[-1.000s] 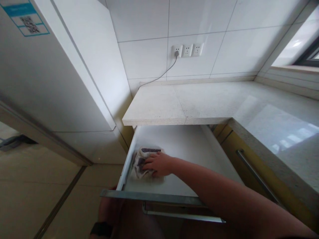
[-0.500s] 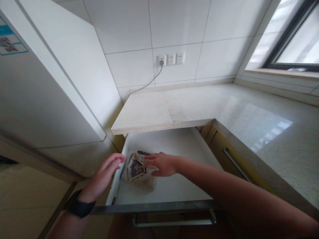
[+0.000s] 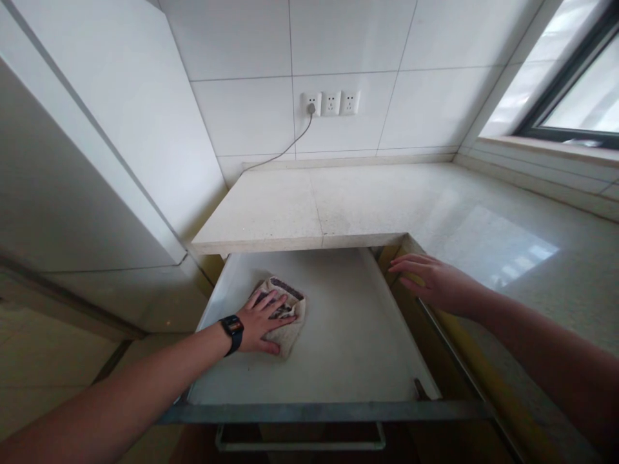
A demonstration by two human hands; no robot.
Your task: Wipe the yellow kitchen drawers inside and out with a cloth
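Note:
A pulled-out white drawer (image 3: 348, 361) sits under the stone countertop (image 3: 338, 206). Inside it, at the back left, lies a crumpled beige cloth (image 3: 287, 316) with a dark pattern. My left hand (image 3: 264, 319), with a black watch on the wrist, lies flat on the cloth, fingers spread. My right hand (image 3: 430, 280) rests with its fingers stretched out on the drawer's right edge, by the yellow cabinet front and the counter's corner. It holds nothing.
A tall white appliance (image 3: 82, 161) stands to the left of the drawer. On the tiled wall are three sockets (image 3: 330, 103) with a grey cable (image 3: 285, 145) plugged in. A window (image 3: 575, 90) is at the upper right. A metal handle (image 3: 300, 444) runs below the drawer front.
My right hand let go of the cloth and moved right to the drawer's edge. My left hand came up and in and now lies on the cloth.

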